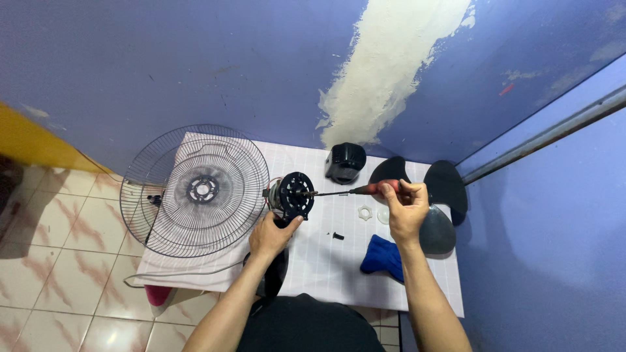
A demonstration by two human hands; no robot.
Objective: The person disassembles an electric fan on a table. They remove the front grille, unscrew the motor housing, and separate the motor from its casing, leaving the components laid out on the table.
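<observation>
Down at the table (313, 280) edge, the left hand (272, 236) gripped the motor (291, 194) from below, fingers curled around it. Meanwhile the right hand (405, 210) closed around a red screwdriver (352, 191), tip at the motor's front. Grilles (195, 189), blade (433, 195), cover (345, 161), nut (365, 212) and blue cloth (383, 257) lay nearby.

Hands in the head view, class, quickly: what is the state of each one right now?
Left hand: closed around the fan motor housing, steadying it.
Right hand: closed on the red-handled screwdriver.
</observation>
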